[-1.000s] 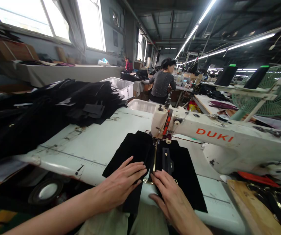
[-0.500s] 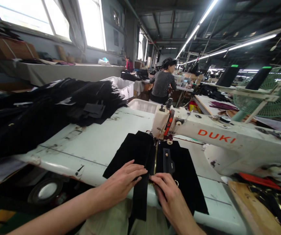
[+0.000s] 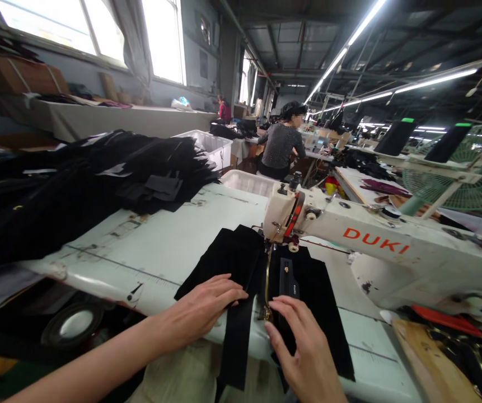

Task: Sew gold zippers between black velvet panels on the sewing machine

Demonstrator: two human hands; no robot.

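Note:
Black fabric point(image 3: 219, 257) lies on the sewing machine table, its far edge under the needle area of the white sewing machine point(image 3: 282, 215). A gold-toothed zipper point(image 3: 268, 277) runs from there toward me, with a gold slider point(image 3: 268, 313) at its near end. My left hand point(image 3: 209, 305) rests flat on the fabric left of the zipper, beside a black strip point(image 3: 236, 347) hanging over the table edge. Just right of the slider is my right hand point(image 3: 302, 338), thumb and fingers apart, fingertips close to it. A small zippered patch point(image 3: 286, 277) shows beyond that hand.
A large pile of black pieces point(image 3: 140, 168) covers the table's left side. White plastic bins point(image 3: 247, 182) stand behind the table. To the right are a wooden board point(image 3: 417, 358), thread cones point(image 3: 396, 137) and a green fan point(image 3: 459, 179). A co-worker point(image 3: 282, 145) sits ahead.
My right hand has shifted slightly right and toward me, and its thumb and fingers have spread. The zipper slider now shows. My left hand has slid a little left.

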